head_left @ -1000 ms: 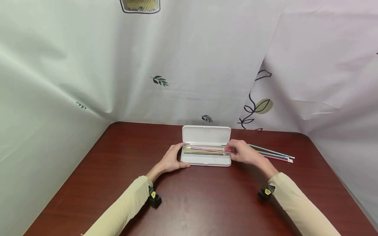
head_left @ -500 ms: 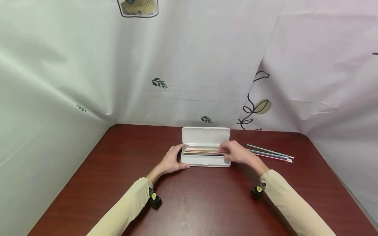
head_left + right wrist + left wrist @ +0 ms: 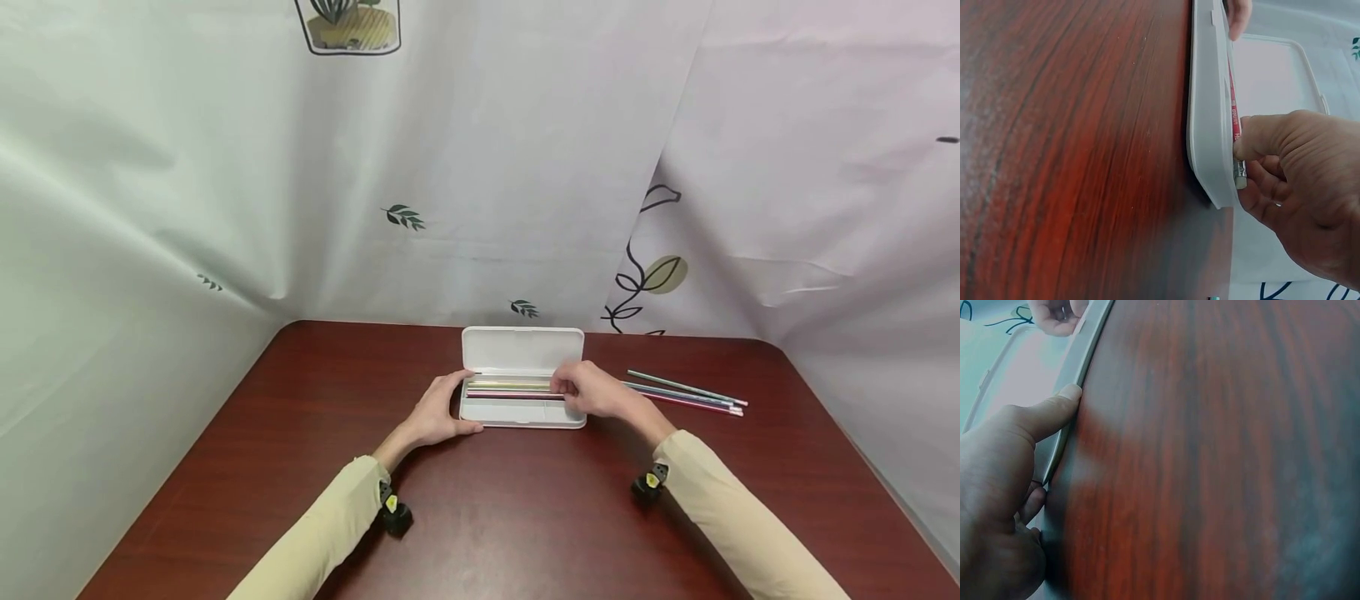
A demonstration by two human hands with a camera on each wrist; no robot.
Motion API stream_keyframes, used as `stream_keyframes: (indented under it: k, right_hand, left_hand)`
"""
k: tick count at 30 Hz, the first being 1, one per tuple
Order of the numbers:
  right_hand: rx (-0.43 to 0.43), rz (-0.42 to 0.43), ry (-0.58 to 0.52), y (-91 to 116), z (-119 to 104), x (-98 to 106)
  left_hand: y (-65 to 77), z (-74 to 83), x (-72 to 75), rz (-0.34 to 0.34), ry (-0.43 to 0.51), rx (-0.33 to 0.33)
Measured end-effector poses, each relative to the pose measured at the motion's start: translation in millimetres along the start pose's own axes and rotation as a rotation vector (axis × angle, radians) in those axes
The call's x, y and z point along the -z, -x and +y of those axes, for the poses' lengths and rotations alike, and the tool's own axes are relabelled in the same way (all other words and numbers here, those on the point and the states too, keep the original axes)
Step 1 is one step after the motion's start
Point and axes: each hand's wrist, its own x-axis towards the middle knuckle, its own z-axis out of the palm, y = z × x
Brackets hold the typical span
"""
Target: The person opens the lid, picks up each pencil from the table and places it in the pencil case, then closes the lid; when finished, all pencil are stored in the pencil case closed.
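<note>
A white pencil case point(image 3: 504, 413) lies on the table with its lid point(image 3: 522, 350) raised at the back. My left hand point(image 3: 433, 408) grips the case's left end, thumb on the front wall and index finger at the back corner. Several coloured pencils point(image 3: 506, 384) lie lengthwise in the back compartment. Over the right end of the case, my right hand point(image 3: 592, 390) pinches a red pencil point(image 3: 1234, 115) between thumb and fingers near its eraser end. In the right wrist view that pencil lies along the inside of the front wall, with its silver ferrule and pale eraser sticking out past the thumb.
Several loose pencils point(image 3: 686, 395), green, blue and red with white ends, lie to the right of the case, beyond my right hand. The dark red-brown table point(image 3: 480, 508) meets a white patterned cloth point(image 3: 480, 167) behind and at both sides.
My right hand has moved left and brought the red pencil from slanting across the others to lying parallel, along their front. My left hand stays on the case.
</note>
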Motion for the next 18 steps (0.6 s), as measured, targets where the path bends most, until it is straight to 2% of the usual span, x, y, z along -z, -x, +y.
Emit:
stream_keyframes:
  k: [5,8,13,18]
  right_hand:
    - [0.014,-0.006,0.015,-1,-2,0]
    - [0.037,0.019,0.033,2,-2,1]
    - [0.06,0.146,0.064,15,4,12]
    - [0.057,0.281,0.127,42,19,31]
  left_hand:
    - [0.3,-0.5,0.1,0.003,0.004,-0.008]
    - [0.0,0.1,0.6,0.0,0.001,-0.006]
    - [-1.2,1.6,1.6,0.0,0.0,0.007]
    - [-2.5,1.8,1.8,0.004,0.002,0.012]
